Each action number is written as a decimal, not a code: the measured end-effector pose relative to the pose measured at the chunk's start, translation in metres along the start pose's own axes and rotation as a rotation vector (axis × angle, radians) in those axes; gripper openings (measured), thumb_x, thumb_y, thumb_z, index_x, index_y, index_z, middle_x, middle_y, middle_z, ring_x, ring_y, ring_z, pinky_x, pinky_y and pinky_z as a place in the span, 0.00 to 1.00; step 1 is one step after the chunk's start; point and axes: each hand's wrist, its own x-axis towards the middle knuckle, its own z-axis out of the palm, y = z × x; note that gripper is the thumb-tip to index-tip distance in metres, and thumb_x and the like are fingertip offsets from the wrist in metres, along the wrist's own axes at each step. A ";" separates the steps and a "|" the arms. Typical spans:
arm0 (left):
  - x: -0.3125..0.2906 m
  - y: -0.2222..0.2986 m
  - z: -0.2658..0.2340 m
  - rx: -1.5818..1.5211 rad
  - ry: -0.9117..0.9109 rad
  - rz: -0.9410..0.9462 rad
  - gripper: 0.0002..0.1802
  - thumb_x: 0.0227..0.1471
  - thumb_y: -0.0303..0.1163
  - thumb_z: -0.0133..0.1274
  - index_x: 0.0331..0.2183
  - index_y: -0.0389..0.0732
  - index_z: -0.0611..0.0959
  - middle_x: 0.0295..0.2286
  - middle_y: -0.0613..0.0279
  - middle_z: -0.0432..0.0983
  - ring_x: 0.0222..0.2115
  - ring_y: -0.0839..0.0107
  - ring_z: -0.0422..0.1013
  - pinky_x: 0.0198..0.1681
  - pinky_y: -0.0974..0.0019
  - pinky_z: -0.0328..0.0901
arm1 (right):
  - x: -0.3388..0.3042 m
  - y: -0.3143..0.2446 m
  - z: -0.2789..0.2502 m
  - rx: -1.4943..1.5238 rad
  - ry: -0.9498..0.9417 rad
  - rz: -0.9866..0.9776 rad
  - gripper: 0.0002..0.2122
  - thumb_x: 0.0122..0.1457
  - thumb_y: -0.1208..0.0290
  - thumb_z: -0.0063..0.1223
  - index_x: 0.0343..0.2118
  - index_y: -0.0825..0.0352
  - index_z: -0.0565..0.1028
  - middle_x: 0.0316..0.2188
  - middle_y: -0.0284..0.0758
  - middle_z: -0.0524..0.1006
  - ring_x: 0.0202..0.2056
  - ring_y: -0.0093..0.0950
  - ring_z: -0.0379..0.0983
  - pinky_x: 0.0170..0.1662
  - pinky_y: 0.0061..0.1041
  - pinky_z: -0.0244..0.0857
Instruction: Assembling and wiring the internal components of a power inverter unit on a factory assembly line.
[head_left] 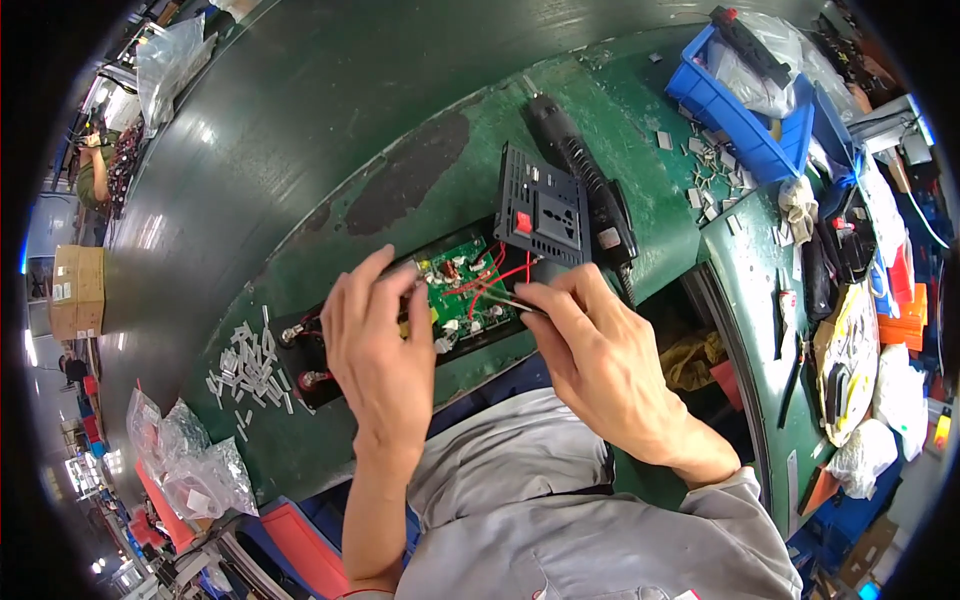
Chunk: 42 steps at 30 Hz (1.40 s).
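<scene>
Green bench (620,110), worn surface; black housing (485,341) w/ green PCB (462,315) sat approx. centre, panel (545,205) at PCB's 1–2 o'clock, red wires (528,265) between. R hand (605,350) pinched slim metal tool (512,301); L hand (378,335) at PCB's 9 o'clock, grip unclear. Housing prob. stiff, mid-wt, best held by edges; PCB/wires prob. fragile.

The left hand (380,340) hides the left part of the board (462,290), and its fingertips are a little blurred. Right of the board, the right hand (600,365) covers one end of a thin tool (510,301), whose kind I cannot tell. Far left of the board, a co-worker (98,172) is too small to read clearly. Below the board, the picture's edge cuts the grey clothes (600,545).
</scene>
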 end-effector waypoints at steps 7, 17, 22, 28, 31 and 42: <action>0.017 -0.022 0.002 -0.139 -0.008 -0.051 0.11 0.52 0.25 0.63 0.40 0.39 0.83 0.44 0.57 0.80 0.45 0.54 0.75 0.53 0.55 0.67 | 0.016 -0.008 0.025 -0.126 0.006 0.020 0.12 0.58 0.80 0.60 0.46 0.68 0.78 0.35 0.38 0.73 0.27 0.38 0.75 0.31 0.35 0.68; 0.009 -0.033 0.008 -0.240 -0.067 -0.094 0.12 0.55 0.26 0.61 0.43 0.38 0.82 0.43 0.55 0.80 0.45 0.54 0.75 0.56 0.53 0.65 | 0.018 -0.019 0.047 -0.259 0.103 0.082 0.11 0.55 0.76 0.66 0.41 0.68 0.81 0.30 0.34 0.74 0.26 0.33 0.75 0.29 0.32 0.68; -0.001 -0.042 0.005 -0.134 -0.039 -0.023 0.15 0.56 0.26 0.60 0.46 0.40 0.82 0.43 0.58 0.80 0.46 0.56 0.74 0.64 0.48 0.59 | 0.021 -0.024 0.055 -0.286 0.109 0.120 0.10 0.55 0.74 0.67 0.40 0.66 0.82 0.30 0.34 0.75 0.27 0.33 0.75 0.29 0.31 0.68; -0.001 -0.046 0.008 -0.145 -0.059 -0.025 0.18 0.54 0.25 0.61 0.48 0.41 0.81 0.44 0.59 0.79 0.47 0.57 0.74 0.64 0.49 0.58 | 0.025 -0.023 0.061 -0.286 0.160 0.135 0.08 0.56 0.74 0.67 0.39 0.64 0.84 0.30 0.35 0.76 0.25 0.35 0.75 0.29 0.30 0.68; -0.001 -0.046 0.007 -0.148 -0.059 -0.018 0.19 0.52 0.23 0.61 0.48 0.41 0.80 0.43 0.59 0.79 0.47 0.58 0.74 0.64 0.49 0.58 | 0.025 -0.019 0.063 -0.300 0.149 0.095 0.08 0.55 0.73 0.65 0.38 0.67 0.81 0.29 0.34 0.74 0.26 0.33 0.75 0.30 0.32 0.68; -0.001 -0.047 0.007 -0.154 -0.064 -0.012 0.20 0.51 0.23 0.62 0.48 0.42 0.81 0.43 0.59 0.79 0.46 0.58 0.74 0.64 0.49 0.59 | 0.024 -0.011 0.059 -0.192 0.134 0.011 0.12 0.52 0.79 0.69 0.40 0.65 0.84 0.29 0.34 0.75 0.26 0.29 0.73 0.30 0.28 0.66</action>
